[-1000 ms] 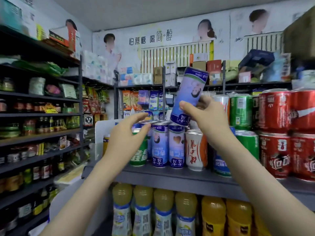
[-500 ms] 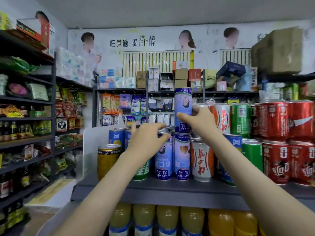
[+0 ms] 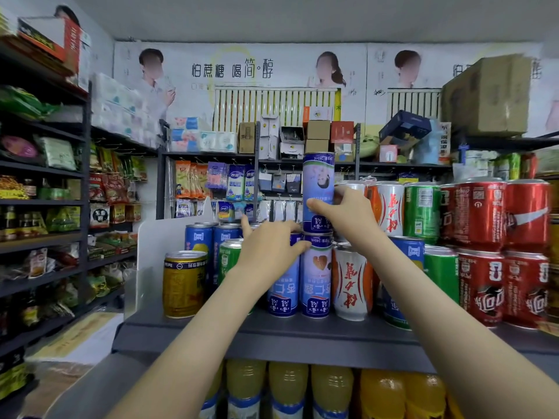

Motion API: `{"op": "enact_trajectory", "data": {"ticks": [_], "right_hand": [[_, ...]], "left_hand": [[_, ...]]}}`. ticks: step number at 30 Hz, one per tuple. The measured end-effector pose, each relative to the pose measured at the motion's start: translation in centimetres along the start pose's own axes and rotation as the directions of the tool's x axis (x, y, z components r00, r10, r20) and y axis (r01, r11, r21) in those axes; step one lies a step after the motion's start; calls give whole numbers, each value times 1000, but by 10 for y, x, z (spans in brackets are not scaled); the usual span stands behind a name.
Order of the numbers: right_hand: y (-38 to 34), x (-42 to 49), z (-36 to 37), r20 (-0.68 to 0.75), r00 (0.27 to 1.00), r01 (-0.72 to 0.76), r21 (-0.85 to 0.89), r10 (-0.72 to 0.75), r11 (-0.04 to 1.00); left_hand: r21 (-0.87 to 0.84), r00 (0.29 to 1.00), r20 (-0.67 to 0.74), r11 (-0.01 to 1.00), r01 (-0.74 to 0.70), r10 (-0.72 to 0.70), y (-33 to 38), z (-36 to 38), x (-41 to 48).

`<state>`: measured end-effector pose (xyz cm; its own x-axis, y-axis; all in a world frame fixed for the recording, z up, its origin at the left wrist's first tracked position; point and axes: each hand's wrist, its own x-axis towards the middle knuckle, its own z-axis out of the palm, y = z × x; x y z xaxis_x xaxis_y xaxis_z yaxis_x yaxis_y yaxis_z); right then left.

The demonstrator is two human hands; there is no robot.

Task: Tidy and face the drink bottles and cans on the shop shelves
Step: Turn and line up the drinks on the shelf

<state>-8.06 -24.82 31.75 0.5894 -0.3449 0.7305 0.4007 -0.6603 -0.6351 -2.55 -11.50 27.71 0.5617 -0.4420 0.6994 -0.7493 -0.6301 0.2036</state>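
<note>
Shop aisle: grey shelf (image 3: 302, 337) of stacked cans, wall poster (image 3: 233, 69) reading 怕蔗糖 喝简醇. Right hand (image 3: 348, 216) grips the blue can (image 3: 318, 182), marked 240ml with its print inverted, standing on a lower can (image 3: 316, 279); left hand (image 3: 269, 249) rests on the neighbouring can (image 3: 282, 294), holding nothing. Step judged: seating the stack; next calls for squaring the label forward and a gentle release.

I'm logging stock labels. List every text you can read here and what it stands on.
"怕蔗糖 喝简·醇": wall poster.
"240ml", upside down: top blue can, gripped by the right hand.
"240ml", upside down: lower blue can beneath it.
Other can, bottle and packet print: too small or blurred to read.
</note>
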Motion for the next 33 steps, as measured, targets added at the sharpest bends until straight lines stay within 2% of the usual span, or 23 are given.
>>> {"op": "enact_trajectory", "data": {"ticks": [16,18,21,24,27,29,31,32,33], "right_hand": [[5,-1,-1,14,999,-41,88,40,995],[7,-1,1,-6,999,-48,118,49,992],[9,-1,3,11,997,-74,200,74,977],[8,1,5,32,997,-80,203,75,976],[9,2,6,-9,1000,-9,119,11,993],[12,2,5,-40,989,142,6,-141,990],[13,2,4,-26,944,324,-101,-328,940],[13,3,3,3,913,403,-159,-407,902],[11,4,2,42,883,464,-224,-467,857]], "left_hand": [[-40,998,-26,998,53,-54,6,5,0],[-93,998,-34,994,52,-56,4,3,0],[-282,993,-98,959,35,-65,-5,-6,2],[-319,993,-85,946,51,-82,-14,-17,3],[-381,993,-79,923,56,-93,-17,-24,1],[-437,987,-125,898,39,-104,-16,-28,0],[-580,984,-118,813,41,-134,-9,-34,1],[-708,984,-66,703,71,-166,-4,-39,2],[-829,979,31,542,137,-200,1,-45,3]]}}
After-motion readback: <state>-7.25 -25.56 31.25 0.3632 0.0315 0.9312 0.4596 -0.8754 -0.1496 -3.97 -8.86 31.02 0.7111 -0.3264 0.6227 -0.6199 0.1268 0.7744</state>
